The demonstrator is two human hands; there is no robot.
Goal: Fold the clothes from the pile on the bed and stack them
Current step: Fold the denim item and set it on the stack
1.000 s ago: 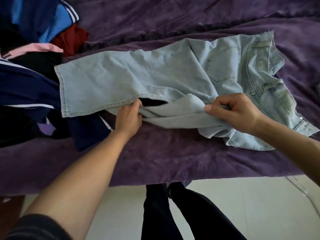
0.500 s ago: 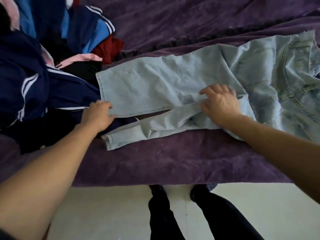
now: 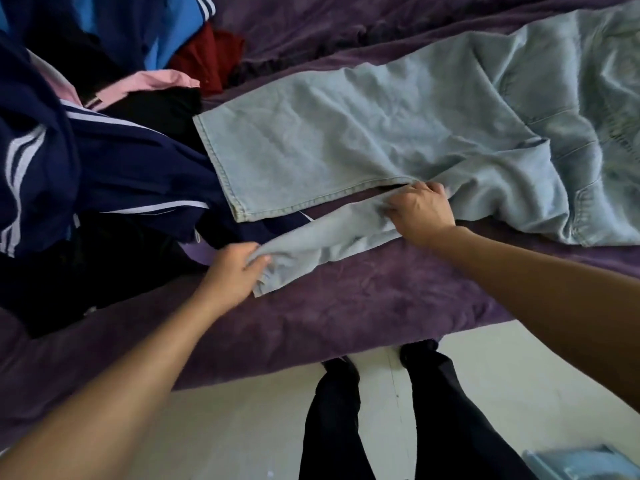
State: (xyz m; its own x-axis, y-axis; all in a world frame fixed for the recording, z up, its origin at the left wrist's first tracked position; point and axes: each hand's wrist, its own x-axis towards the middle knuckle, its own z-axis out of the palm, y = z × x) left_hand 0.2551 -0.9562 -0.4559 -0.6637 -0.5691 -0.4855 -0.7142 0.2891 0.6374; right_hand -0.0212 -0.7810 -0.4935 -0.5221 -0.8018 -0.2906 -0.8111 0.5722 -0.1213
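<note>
while my left hand point(image 3: 235, 268) pinches the hem of the twisted near leg of the pale blue denim jeans point(image 3: 346, 140) and my right hand point(image 3: 419, 213) grips that leg higher up, they lie just beside the dark clothes pile point(image 3: 104, 168); an uneven tug could set the twist.

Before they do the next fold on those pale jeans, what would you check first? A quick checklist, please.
1. Grip of the left hand on the near leg, at its hem end: ok.
2. Grip of the right hand on that leg, up by the crotch: ok.
3. That leg lying flat: not ok, it is bunched and narrow.
4. The far leg spread on the bedspread: ok, light creases only.
5. Its hem clear of the pile: not ok, it lies over the navy jacket.
6. The waistband straight: cannot tell, blurred and cut off by the frame edge.
</note>
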